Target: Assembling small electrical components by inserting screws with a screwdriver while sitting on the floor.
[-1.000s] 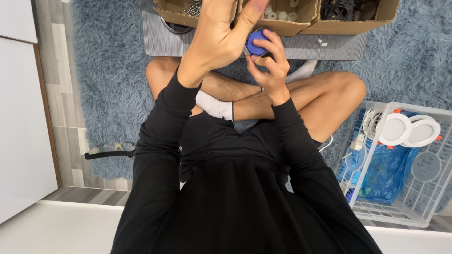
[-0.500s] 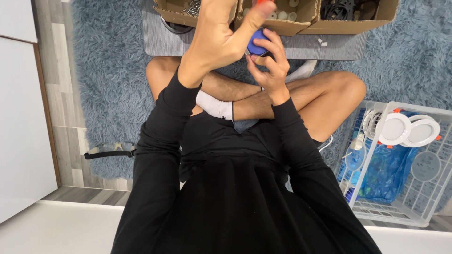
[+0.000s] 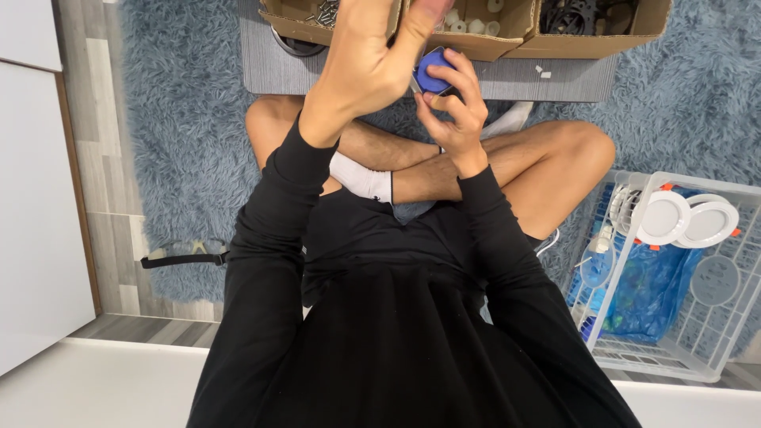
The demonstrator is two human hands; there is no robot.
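The right hand [image 3: 448, 99] is curled around a small blue object [image 3: 432, 73], smooth and rounded like moulded plastic, with fingers over its top and the thumb beneath. The left hand [image 3: 369, 63] stands just beside it, palm toward the camera; its fingertips run to the blue object's upper edge and partly out of the frame, so whether they pinch anything cannot be told. A thin pale metal bit shows between the two hands.

Just beyond the hands lies a low grey ribbed desk [image 3: 277, 67] carrying brown cardboard boxes [image 3: 491, 36] of small screws, white round parts and dark cables. Below the hands are crossed bare legs and a white sock [image 3: 361, 176] on a shaggy blue-grey rug [image 3: 182, 119]. Well off to the right hand's side, a white wire basket [image 3: 705, 349] holds round white plastic discs [image 3: 664, 217] and a crumpled blue bag [image 3: 646, 289].

Compared with half a second ago, both hands keep nearly the same pose; the blue object has hardly shifted.
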